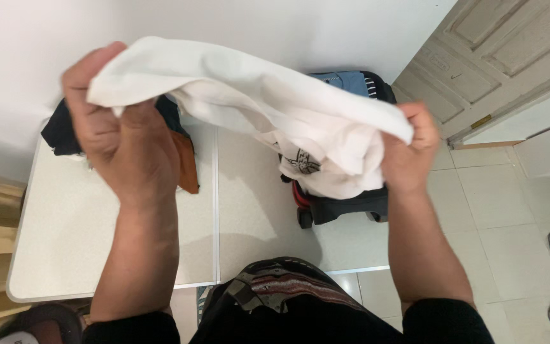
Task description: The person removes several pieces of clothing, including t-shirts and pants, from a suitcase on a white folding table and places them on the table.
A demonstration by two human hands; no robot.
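Above the white folding table [65,255], held up in the air — a white garment [268,114], stretched between both hands. Its long axis runs roughly left to right across the view, sloping slightly downward toward the right side.

Left hand [119,137]: closed in a fist-like grip on the left end of the cloth, back of the hand toward the camera, fabric bunched over the knuckles and fingers. This hand sits higher and looks nearer the camera than the other.

Right hand [408,150]: pinched shut on the opposite end, fingers curled round a folded edge. Lower, and farther out from the body.

Between the two grips the cloth sags and doubles over itself; a loose fold with a dark printed patch hangs down near the right hand. Nothing of the garment touches the table — it hangs clear above it.

Beneath and behind: a pile of dark clothes [65,130] with an orange-brown piece [188,167] lies at the far left part of the table, under the left hand. A dark wheeled suitcase [342,207] stands on the tiled floor [510,223] just beyond the table's right edge, directly below the hanging fold. A panelled door [498,57] sits at upper right.
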